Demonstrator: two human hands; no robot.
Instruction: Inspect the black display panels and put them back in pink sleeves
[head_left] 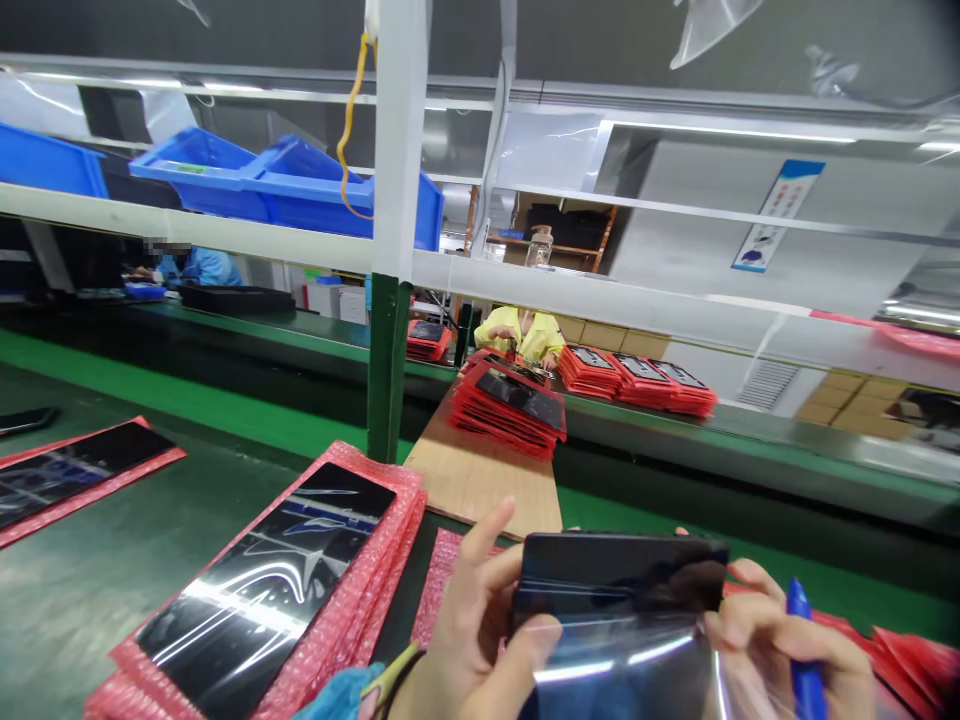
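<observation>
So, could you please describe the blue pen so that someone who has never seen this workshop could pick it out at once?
On the green workbench in the foreground, a left hand and right hand hold a dark glossy panel. The blue pen is in the right hand, at the panel's right edge, and is the only blue thing either hand holds.

I wear a light blue sleeve (337,695) of soft-looking cloth, ending at my left wrist. Just past its cuff, a thin dark band (399,678) circles that wrist, with a narrow yellow strip (391,672) against it. My left hand (480,640) and my right hand (780,650) are bare.
</observation>
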